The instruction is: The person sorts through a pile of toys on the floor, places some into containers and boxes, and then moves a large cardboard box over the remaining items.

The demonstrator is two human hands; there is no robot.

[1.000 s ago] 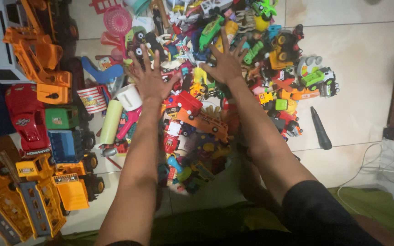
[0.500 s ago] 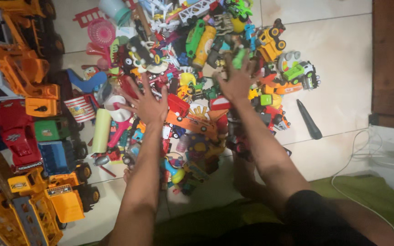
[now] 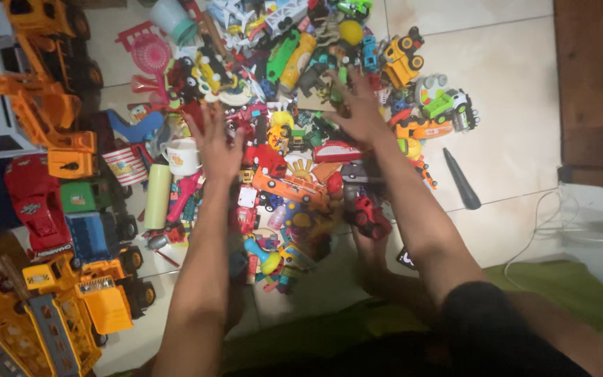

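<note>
Both my arms reach forward over a big heap of small plastic toys [image 3: 294,132] on a tiled floor. My left hand [image 3: 216,143] hovers with fingers spread above the left side of the heap, beside a white mug [image 3: 181,157] and a red toy car [image 3: 271,160]. My right hand [image 3: 357,108] is spread over the middle of the heap, near a green toy truck [image 3: 444,105] and a yellow one [image 3: 399,63]. Neither hand holds anything. An orange toy bus [image 3: 289,188] lies between my forearms.
Large toy vehicles line the left: an orange excavator [image 3: 43,105], a red car [image 3: 29,202], a blue truck [image 3: 88,234], yellow dump trucks [image 3: 71,300]. A black tapered object [image 3: 460,179] lies on the tiles at right. A white cable [image 3: 560,223] and green cloth [image 3: 560,293] sit lower right.
Both hands have drawn back toward me across the heap, dragging toys with them. The left hand has turned more edge-on. The view has shifted slightly.
</note>
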